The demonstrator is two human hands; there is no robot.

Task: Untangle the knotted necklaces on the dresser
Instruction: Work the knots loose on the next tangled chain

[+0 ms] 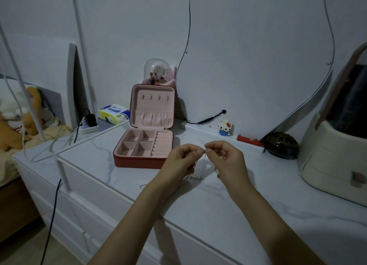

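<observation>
Both grips, left hand (181,161) and right hand (224,157), were pinched on the thin necklaces (204,165) above the counter (218,205); fine, limp, snag-prone chain is best held beside the knot.

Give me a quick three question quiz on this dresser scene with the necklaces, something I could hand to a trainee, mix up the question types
1. True or false: the jewelry box on the dresser has its lid shut.
2. Multiple choice: where is the thin chain held? A) flat in a box compartment B) pinched between the left hand and the right hand, hanging down C) hooked inside the lid
3. Fill in: the small block figure stands to the ____ of the jewelry box.

Key: 1 false, the lid stands open. 2 B. 3 right.
</observation>
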